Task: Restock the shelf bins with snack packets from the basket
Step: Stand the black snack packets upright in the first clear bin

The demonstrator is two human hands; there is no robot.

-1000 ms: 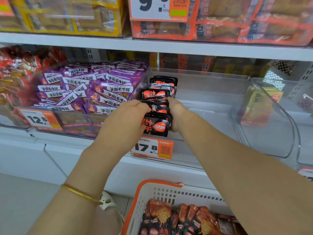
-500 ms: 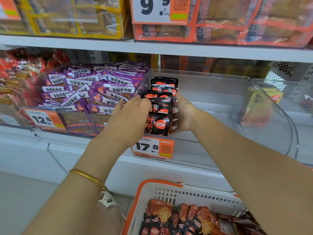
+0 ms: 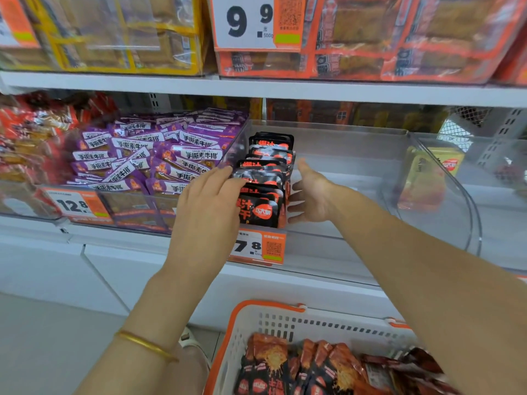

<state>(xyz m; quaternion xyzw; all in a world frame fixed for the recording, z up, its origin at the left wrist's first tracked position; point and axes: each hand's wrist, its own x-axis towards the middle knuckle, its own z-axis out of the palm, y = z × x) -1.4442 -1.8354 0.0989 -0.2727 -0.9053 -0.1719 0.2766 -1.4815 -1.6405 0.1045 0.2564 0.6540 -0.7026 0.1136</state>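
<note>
White 9.9 price tag, yellow-trimmed boxes, orange 12.8 label

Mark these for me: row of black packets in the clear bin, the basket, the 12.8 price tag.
row of black packets [image 3: 258, 213], head view, front packet's face.
basket [image 3: 271, 304], head view, orange back rim.
12.8 price tag [image 3: 73, 205], head view, printed digits.

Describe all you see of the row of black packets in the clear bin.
The row of black packets is a file of glossy, foil-like pouches printed with orange-red ovals and characters, standing on edge one behind another. It runs front to back along the left wall of the clear bin, its front packet just above the orange price tag. The left hand lays straight fingers on the row's upper left side; the right hand is open beside its right side, contact unclear.
</note>
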